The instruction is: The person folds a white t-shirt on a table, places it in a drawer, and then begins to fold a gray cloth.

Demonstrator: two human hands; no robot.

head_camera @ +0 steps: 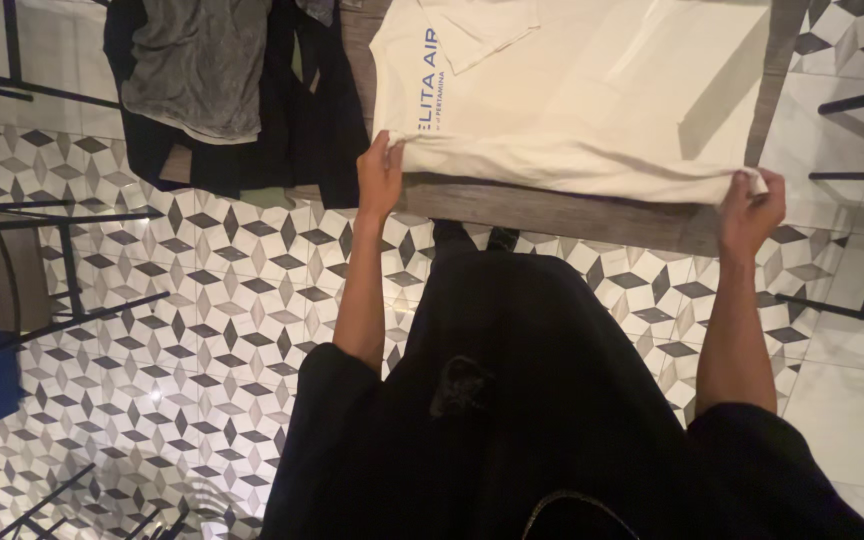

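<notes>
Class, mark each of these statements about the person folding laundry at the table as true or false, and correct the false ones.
1. Both hands grip the near edge of the white shirt. True: the left hand and right hand each pinch it.
2. The shirt lies on the floor. False: it lies on the wooden table.
3. Dark and grey clothes sit left of the shirt. True.
4. The floor is plain carpet. False: it is the patterned tile floor.

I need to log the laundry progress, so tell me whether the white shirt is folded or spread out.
Spread out, not yet folded small. The white shirt lies flat on the table, its near edge pinched by the left hand and the right hand.
</notes>
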